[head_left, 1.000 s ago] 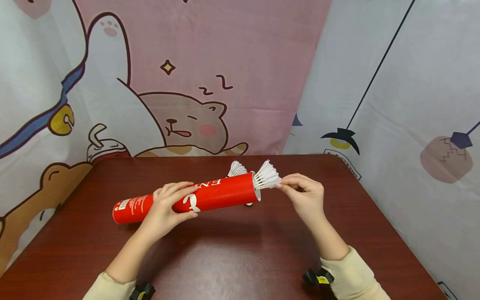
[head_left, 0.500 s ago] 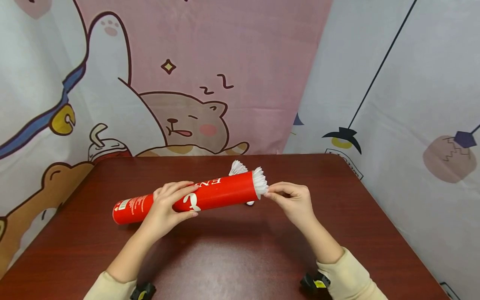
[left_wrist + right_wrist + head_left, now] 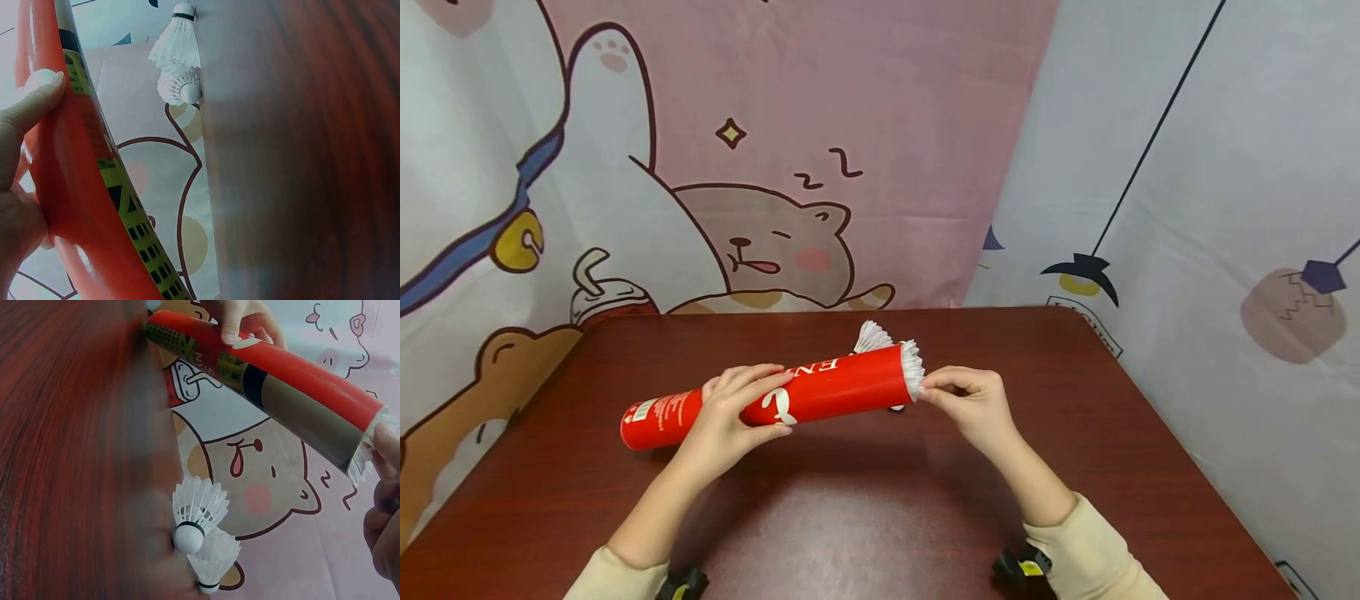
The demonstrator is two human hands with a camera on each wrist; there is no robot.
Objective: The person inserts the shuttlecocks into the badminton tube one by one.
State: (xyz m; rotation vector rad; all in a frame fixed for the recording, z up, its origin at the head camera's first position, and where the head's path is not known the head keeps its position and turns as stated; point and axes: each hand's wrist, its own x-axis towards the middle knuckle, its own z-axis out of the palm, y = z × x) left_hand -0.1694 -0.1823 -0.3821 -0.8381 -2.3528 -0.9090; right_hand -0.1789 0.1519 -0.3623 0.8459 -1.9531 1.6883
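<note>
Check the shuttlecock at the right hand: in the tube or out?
Mostly in: in the head view, only its white feather ends stick out of the red tube, at the fingertips of the right hand.

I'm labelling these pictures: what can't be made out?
Inserted shuttlecock: cork hidden inside the tube, head view.
Loose shuttlecocks: partly hidden behind the tube, head view.
Tube ends: cut off by top and bottom edges, left wrist view.
Right hand: partly cut off by right edge, right wrist view.
Small print: too small to read, head view.
</note>
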